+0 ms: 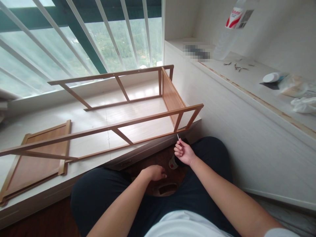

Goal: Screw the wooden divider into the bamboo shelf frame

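Right hand (pixel 182 151) pinches a thin white rod (pixel 178 137) beside a wooden frame (pixel 117 126).
Left hand (pixel 155 172) hangs loose; unbraced, the frame could shift if pushed.

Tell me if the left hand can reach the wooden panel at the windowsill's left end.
Probably: the left hand seems empty and the near edge of the wooden panel uncovered, though the left knee and the rails of the wooden frame partly intervene.

Frame (pixel 148 119): smooth wood, satin sheen. Bottle (pixel 224 40): clear, glossy plastic. Screws (pixel 237 68): shiny metal. Trousers (pixel 98 191): matt cloth.
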Motion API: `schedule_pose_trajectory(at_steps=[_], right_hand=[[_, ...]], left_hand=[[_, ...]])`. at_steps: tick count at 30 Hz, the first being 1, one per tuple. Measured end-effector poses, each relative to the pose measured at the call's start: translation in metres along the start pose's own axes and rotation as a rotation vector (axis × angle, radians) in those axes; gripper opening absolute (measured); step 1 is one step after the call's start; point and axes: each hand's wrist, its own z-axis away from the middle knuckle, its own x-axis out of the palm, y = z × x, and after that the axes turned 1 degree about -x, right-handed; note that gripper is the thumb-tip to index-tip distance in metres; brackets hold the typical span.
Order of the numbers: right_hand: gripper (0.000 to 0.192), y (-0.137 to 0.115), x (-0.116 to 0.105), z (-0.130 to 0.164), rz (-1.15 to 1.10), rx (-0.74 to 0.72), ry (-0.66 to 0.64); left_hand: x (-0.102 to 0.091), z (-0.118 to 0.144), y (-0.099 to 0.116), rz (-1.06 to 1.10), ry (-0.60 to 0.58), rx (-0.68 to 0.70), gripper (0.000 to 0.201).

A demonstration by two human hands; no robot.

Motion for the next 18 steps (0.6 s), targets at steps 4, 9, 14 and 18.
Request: schedule_pose_trajectory(at_steps=[4, 9, 14, 18], right_hand=[[0.023, 0.0023, -0.0016, -0.0012, -0.036, 0.000, -0.011], [0.024, 0.0037, -0.0035, -0.0017, -0.077, 0.006, -0.032], [0.029, 0.0023, -0.0028, 0.0003, -0.034, -0.021, -0.021], [0.029, 0.0003, -0.0024, 0.0020, -0.060, -0.045, -0.026]], left_hand=[[0.0004, -0.0005, -0.0001, -0.006, -0.001, 0.004, 0.044], [0.0001, 0.0003, 0.0007, -0.005, 0.005, 0.008, 0.043], [-0.0013, 0.0021, 0.0020, -0.007, 0.003, -0.001, 0.044], [-0.0024, 0.0030, 0.0029, -0.010, 0.001, 0.005, 0.045]])
